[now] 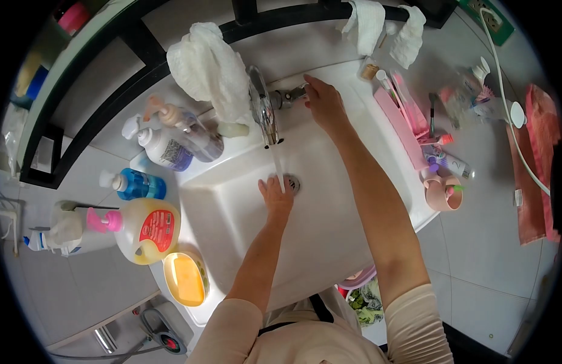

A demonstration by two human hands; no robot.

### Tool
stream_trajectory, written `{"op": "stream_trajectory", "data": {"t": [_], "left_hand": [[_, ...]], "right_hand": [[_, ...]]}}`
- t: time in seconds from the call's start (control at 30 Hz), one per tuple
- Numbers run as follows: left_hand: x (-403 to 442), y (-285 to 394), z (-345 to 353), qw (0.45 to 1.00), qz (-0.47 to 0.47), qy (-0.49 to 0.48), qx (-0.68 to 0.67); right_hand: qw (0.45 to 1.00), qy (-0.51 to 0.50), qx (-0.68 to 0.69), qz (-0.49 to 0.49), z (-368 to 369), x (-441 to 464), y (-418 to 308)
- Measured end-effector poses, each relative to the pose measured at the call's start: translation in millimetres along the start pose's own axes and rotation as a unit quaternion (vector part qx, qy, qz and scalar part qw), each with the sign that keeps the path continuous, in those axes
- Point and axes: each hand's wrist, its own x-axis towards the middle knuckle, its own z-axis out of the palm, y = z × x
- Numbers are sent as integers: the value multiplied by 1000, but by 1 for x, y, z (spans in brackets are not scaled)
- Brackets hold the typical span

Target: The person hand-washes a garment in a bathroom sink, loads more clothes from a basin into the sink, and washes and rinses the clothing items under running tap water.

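Water runs in a thin stream from the chrome faucet into the white sink. Under the stream, my left hand is held low in the basin with its fingers apart and nothing in it. It is beside the metal drain. My right hand reaches to the faucet's lever, its fingers closed on the end of it. A white cloth hangs just left of the faucet, over a pale bar of soap on the sink's back ledge.
Pump bottles, among them a blue bottle and a large yellowish bottle, crowd the left rim. An orange soap bar lies in a dish there. A pink tray and a pink cup line the right rim.
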Motion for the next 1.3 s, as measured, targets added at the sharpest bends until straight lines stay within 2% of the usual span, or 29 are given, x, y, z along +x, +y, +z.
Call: {"op": "stream_trajectory", "data": {"t": [0.1,0.23,0.33,0.43,0.53,0.63,0.73,0.83,0.87,0.9,0.97,1.0,1.07,1.13,1.2,1.3], "left_hand": [[2,2,-4,1000,0,-15,24],[8,1,-8,996,-55,-73,-7],[18,8,-5,985,-113,-103,81],[20,4,-6,996,-85,-5,23],[22,0,-10,998,-38,51,-8],[38,-11,-10,993,-34,-108,17],[50,-29,18,990,-47,-127,49],[60,-28,-3,956,-148,-250,-46],[60,-34,2,964,-118,-234,-49],[63,-37,-3,959,-134,-242,-67],[64,-30,-11,946,-158,-265,-104],[60,-16,-29,927,-217,-246,-184],[50,-40,7,979,-120,-150,-74],[43,-20,-25,977,-128,-154,-78],[44,-20,-25,955,-193,-201,-102],[30,-17,-15,910,-289,-140,-261]], "right_hand": [[999,-16,37,36,-1,1,-2],[992,-35,89,78,-4,-4,-12],[992,-37,87,83,-3,-3,-11],[993,-39,84,76,-5,-4,-12],[995,20,95,33,2,-6,-10],[986,3,145,76,1,-9,-13],[982,-31,170,77,-2,-28,-2],[979,-62,164,108,-17,-64,10],[980,-67,146,113,-24,-79,15],[982,-72,128,119,-33,-97,21],[984,-1,137,109,-56,-151,37],[982,29,150,111,-68,-171,41],[973,94,167,127,-96,-215,45],[948,200,210,133,-123,-266,52],[919,286,224,155,-151,-310,68],[874,357,217,248,-180,-383,122]]}}
